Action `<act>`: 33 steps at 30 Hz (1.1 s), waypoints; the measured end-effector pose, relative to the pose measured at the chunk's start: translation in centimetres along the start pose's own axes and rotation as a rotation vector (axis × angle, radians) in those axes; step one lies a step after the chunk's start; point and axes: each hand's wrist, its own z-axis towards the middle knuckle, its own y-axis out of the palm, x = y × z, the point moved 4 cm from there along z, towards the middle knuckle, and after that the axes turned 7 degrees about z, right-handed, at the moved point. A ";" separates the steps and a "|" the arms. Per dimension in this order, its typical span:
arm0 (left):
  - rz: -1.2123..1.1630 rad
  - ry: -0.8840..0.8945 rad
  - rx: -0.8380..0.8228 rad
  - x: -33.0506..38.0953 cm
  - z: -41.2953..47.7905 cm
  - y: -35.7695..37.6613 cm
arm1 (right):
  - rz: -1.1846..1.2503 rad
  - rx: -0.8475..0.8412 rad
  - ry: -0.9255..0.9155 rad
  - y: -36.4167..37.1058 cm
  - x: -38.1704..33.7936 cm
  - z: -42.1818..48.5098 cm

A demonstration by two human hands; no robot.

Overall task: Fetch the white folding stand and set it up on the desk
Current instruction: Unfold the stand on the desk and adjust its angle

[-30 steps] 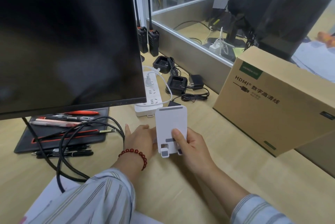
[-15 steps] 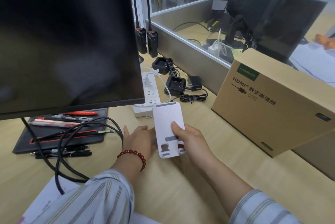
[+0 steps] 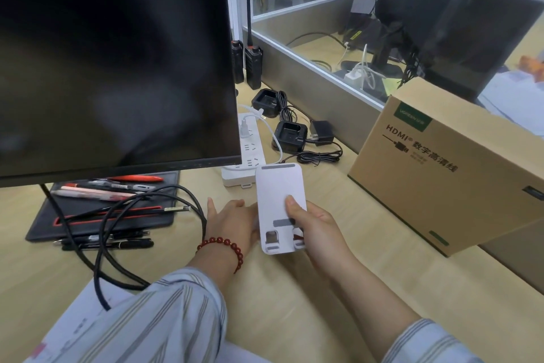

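The white folding stand (image 3: 278, 195) is a flat white plate with grey strips and two small lips at its lower end. It is held tilted above the wooden desk (image 3: 323, 289), just in front of me. My right hand (image 3: 316, 230) grips its right edge, thumb pressed on the front face. My left hand (image 3: 232, 224), with a red bead bracelet at the wrist, holds the stand's left side from behind; its fingertips are hidden by the plate.
A large dark monitor (image 3: 117, 59) fills the left. Under it lie a black pad with pens (image 3: 112, 209) and looped black cables (image 3: 132, 245). A white power strip (image 3: 250, 153), two black chargers (image 3: 290, 136) and two radios (image 3: 253, 65) sit behind. A cardboard HDMI box (image 3: 450, 168) stands right.
The stand's plate has been raised slightly and tipped more toward me, with both hands staying on it.
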 end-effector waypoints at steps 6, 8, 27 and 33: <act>0.009 -0.007 -0.024 0.1 0.0 0.1 | 0.095 0.072 0.033 0.7 0.1 -0.3; -0.018 -0.015 -0.025 0.1 0.0 0.2 | 0.146 0.096 0.030 0.9 0.1 -0.4; -0.067 -0.025 -0.013 -0.4 -0.1 0.7 | 0.073 0.099 -0.066 1.6 0.1 -0.2; -0.020 0.002 -0.004 -0.1 -0.4 0.4 | -0.021 -0.012 -0.027 0.6 -0.6 0.1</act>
